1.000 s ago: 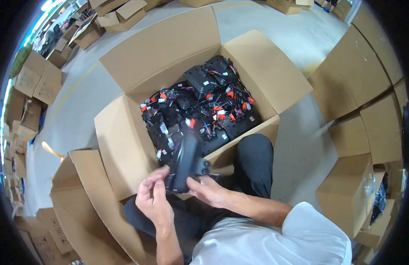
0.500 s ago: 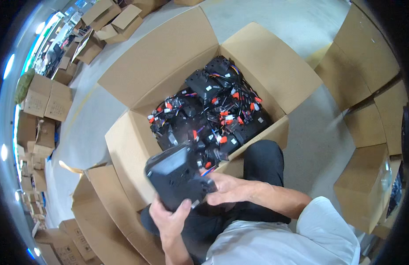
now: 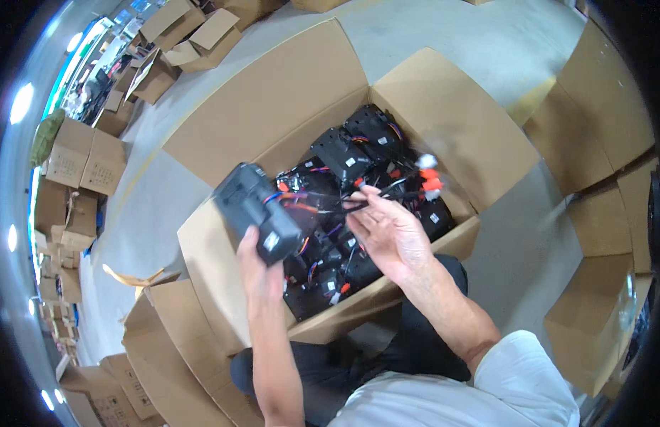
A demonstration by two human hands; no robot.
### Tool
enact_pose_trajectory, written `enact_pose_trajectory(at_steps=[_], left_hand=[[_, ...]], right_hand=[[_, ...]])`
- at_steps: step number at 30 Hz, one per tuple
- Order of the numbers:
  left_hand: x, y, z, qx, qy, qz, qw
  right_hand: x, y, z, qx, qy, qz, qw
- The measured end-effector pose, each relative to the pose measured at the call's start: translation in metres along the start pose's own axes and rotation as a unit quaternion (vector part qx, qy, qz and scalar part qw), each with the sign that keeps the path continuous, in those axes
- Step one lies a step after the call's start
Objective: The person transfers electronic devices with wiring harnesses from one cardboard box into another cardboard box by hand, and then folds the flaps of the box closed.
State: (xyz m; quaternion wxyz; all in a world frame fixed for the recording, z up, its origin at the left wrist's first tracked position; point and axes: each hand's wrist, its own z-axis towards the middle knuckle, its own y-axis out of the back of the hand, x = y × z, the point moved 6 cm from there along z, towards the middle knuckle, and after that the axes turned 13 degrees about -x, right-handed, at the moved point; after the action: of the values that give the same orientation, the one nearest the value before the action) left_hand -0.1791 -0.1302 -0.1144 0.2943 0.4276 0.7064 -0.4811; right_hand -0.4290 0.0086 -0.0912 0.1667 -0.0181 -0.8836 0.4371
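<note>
My left hand (image 3: 259,267) grips a black plastic housing (image 3: 248,199) by its lower edge, above the left side of a large open carton (image 3: 454,107). Coloured wires (image 3: 298,199) run from the housing across to my right hand (image 3: 397,238). That hand is palm up, with its fingers curled round the wire bundle. Red and white connectors (image 3: 431,183) at the far end of the wires hang past the fingertips, smeared by motion. Below both hands, similar black housings (image 3: 337,153) with wires and connectors lie heaped inside the carton.
The carton's flaps stand spread outward, and my knees are against its near side. Another opened carton (image 3: 166,334) is at the left. Large cartons (image 3: 593,313) stand along the right. More boxes (image 3: 84,160) are stacked at the far left on the grey floor (image 3: 401,25).
The housing has moved up and turned, from near my lap to over the carton's left side. My right hand has moved forward and away from the housing, drawing the wires out to the right.
</note>
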Motion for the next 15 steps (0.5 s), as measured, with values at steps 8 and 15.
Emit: enact_pose_trajectory(at_steps=[8, 15], left_hand=[[0.127, -0.021, 0.177, -0.083, 0.076, 0.114, 0.987], [0.175, -0.046, 0.193, -0.051, 0.036, 0.265, 0.962]], right_hand=[[0.050, -0.053, 0.097, 0.012, 0.041, -0.158, 0.987], [0.043, -0.038, 0.089, -0.042, 0.197, -0.356, 0.912]])
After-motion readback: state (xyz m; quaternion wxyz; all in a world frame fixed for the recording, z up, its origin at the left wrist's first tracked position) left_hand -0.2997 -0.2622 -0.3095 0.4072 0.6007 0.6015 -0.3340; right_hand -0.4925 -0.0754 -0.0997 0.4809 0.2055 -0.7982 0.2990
